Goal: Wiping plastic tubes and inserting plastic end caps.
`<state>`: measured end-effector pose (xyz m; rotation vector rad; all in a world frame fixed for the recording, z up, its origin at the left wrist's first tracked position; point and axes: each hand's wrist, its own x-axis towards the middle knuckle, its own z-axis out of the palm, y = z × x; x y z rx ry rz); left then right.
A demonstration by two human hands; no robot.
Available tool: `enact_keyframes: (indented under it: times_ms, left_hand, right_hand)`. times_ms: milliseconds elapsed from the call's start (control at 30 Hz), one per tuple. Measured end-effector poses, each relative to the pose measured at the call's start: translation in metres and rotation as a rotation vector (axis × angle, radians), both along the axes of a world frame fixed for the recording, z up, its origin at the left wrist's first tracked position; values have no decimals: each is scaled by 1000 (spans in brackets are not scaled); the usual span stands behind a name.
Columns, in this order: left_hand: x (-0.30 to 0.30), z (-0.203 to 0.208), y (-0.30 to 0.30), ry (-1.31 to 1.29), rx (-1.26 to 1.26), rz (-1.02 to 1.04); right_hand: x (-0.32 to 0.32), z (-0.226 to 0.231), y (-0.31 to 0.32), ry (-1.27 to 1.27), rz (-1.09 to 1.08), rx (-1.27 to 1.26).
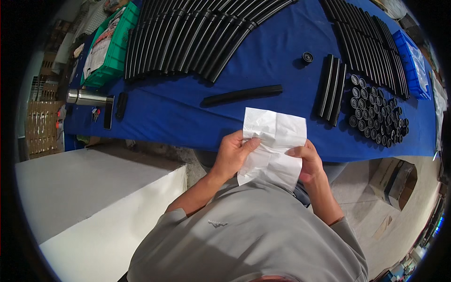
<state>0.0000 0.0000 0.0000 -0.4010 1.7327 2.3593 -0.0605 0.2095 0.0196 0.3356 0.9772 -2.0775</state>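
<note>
A creased white sheet (274, 143), like thin paper or a plastic bag, is held up in front of my chest. My left hand (231, 154) grips its left edge with the thumb on top. My right hand (307, 161) pinches its right edge. Both hands hover just in front of the near edge of a table with a blue cover (178, 113). A single black tube (242, 95) lies on the cover just beyond the sheet.
Several long black tubes (197, 37) lie in a row at the back, more (371, 42) at the right. Short black caps (378, 113) stand clustered at the right, one cap (307, 57) apart. A green crate (110, 47), a steel flask (87, 97), a blue tray (413, 63), a white block (94, 202) at the left.
</note>
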Motion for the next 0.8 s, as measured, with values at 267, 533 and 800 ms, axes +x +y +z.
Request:
enact_keyframes:
  times_ms: [267, 533, 800]
  left_hand:
    - [-6, 6, -17, 51, 145, 133]
    - [-4, 12, -31, 113, 154, 96]
    - [-8, 25, -44, 100, 245, 38]
  right_hand:
    - [-4, -37, 13, -97, 114, -324]
    - [-13, -8, 22, 112, 263, 86]
    - [-23, 38, 20, 198, 206, 63]
